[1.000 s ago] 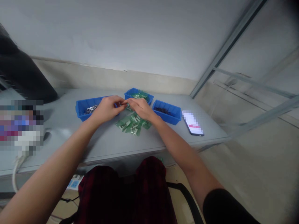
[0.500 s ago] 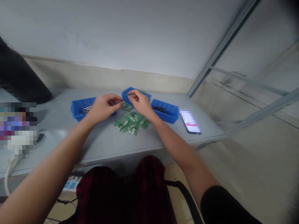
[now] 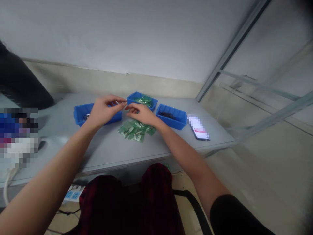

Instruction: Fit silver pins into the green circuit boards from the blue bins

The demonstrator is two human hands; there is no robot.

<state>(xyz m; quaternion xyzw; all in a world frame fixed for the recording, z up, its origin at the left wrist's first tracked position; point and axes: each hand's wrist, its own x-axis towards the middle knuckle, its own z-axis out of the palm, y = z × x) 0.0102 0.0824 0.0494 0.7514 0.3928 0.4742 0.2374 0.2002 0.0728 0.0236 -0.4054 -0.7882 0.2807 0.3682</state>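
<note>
My left hand [image 3: 107, 107] is raised over the right part of the left blue bin [image 3: 81, 112], thumb and fingertips brought close in a pinch. Whatever sits between them is too small to make out. Facing it, my right hand [image 3: 141, 114] has its fingers bent toward the thumb, near the left fingertips; its hold is unclear. Below the right hand lies a pile of small green plastic packets [image 3: 137, 133] with metal pieces inside. Shiny metal parts [image 3: 86, 116] show in the left bin, partly covered by my left hand.
Behind the hands, a back blue bin [image 3: 132, 97] holds green packets [image 3: 144, 100]. The right blue bin [image 3: 179, 120] contains dark small parts [image 3: 168, 115]. A lit phone [image 3: 199, 128] lies on the grey table [image 3: 105, 153]. A black object [image 3: 22, 78] stands at left; a metal frame [image 3: 232, 52] rises right.
My right hand has come down and left from over the back bin, toward my left fingertips. The green packets in that bin now show. My left hand has shifted slightly up and left.
</note>
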